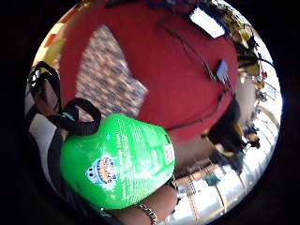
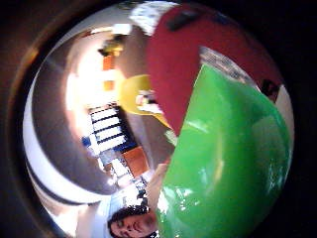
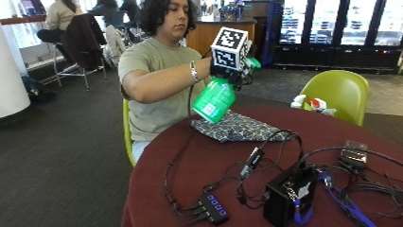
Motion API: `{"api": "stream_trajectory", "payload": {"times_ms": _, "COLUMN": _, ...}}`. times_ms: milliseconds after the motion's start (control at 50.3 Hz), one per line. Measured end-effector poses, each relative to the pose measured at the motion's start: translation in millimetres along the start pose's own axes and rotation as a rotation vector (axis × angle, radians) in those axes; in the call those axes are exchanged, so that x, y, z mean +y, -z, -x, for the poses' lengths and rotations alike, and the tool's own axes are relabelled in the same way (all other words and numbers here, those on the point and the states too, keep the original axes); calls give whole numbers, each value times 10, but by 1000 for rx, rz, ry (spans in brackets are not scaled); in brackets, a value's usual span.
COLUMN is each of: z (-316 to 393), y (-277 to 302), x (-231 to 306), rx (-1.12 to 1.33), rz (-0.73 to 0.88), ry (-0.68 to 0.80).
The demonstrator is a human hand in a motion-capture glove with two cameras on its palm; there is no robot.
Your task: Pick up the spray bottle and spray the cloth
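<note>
In the outside view my gloved right hand [image 3: 232,74] grips the neck of a green spray bottle [image 3: 214,100] and holds it tilted in the air. Below it, a dark patterned cloth [image 3: 242,127] lies flat on the round red table [image 3: 182,165] near the person's edge. The bottle's green body [image 1: 119,161] fills much of the little finger side palm view, with the cloth [image 1: 105,77] behind it on the red table [image 1: 187,79]. The thumb side palm view shows the bottle [image 2: 233,163] close up, with the table [image 2: 173,64] past it.
A black box [image 3: 290,194], a USB hub [image 3: 213,209], a small dark device [image 3: 354,153] and several cables [image 3: 252,165] lie on the near half of the table. A green chair [image 3: 337,92] stands beyond the table. A small white and red object [image 3: 310,103] sits at the far rim.
</note>
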State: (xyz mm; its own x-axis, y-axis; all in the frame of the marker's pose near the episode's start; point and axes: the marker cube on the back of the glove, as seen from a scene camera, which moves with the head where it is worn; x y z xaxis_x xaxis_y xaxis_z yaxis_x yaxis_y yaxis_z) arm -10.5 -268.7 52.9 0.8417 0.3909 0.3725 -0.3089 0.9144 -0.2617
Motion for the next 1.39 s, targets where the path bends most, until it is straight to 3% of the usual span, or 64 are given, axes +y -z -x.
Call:
{"api": "stream_trajectory", "payload": {"times_ms": 119, "z": 454, "y": 150, "x": -207, "rx": -292, "rz": -275, "ry": 198}}
{"api": "stream_trajectory", "payload": {"times_ms": 258, "z": 936, "y": -216, "x": -555, "rx": -558, "rz": -491, "ry": 368}}
{"api": "stream_trajectory", "payload": {"times_ms": 517, "z": 1251, "y": -922, "x": -1215, "rx": -657, "rz": -460, "ry": 410}}
{"api": "stream_trajectory", "payload": {"times_ms": 775, "z": 1351, "y": -1002, "x": -1383, "rx": -651, "rz": -523, "ry": 445}}
{"api": "stream_trajectory", "payload": {"times_ms": 875, "z": 1331, "y": -1008, "x": -1387, "rx": -641, "rz": -465, "ry": 433}}
{"api": "stream_trajectory", "payload": {"times_ms": 974, "z": 1237, "y": -1051, "x": -1348, "rx": -574, "rz": -340, "ry": 402}}
{"api": "stream_trajectory", "payload": {"times_ms": 1133, "z": 697, "y": -980, "x": -1055, "rx": -173, "rz": -176, "ry": 271}}
{"api": "stream_trajectory", "payload": {"times_ms": 1392, "z": 268, "y": -540, "x": -423, "rx": 269, "rz": -184, "ry": 101}}
